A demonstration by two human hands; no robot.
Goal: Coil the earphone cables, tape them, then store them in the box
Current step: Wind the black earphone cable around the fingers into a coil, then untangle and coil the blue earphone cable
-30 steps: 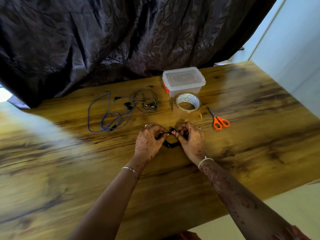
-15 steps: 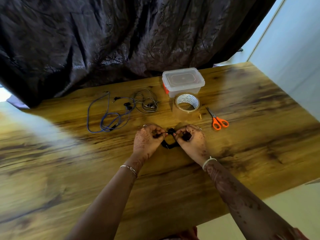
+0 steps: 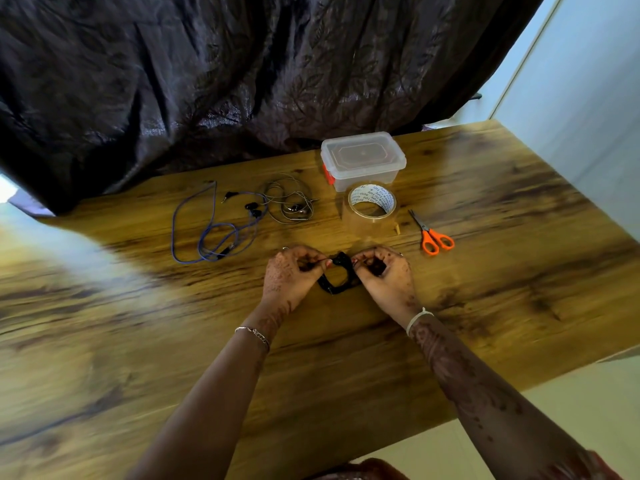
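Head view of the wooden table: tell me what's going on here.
A person's left hand and right hand both pinch a coiled black earphone cable over the wooden table; whether it is taped yet is unclear. A loose blue earphone cable and a loose grey earphone cable lie farther back. The clear plastic lidded box is shut, the clear tape roll in front of it, orange-handled scissors to the right.

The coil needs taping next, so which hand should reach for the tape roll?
Right, probably. The right hand is nearest the tape roll and scissors; the left hand is farther off and could hold the black coil.
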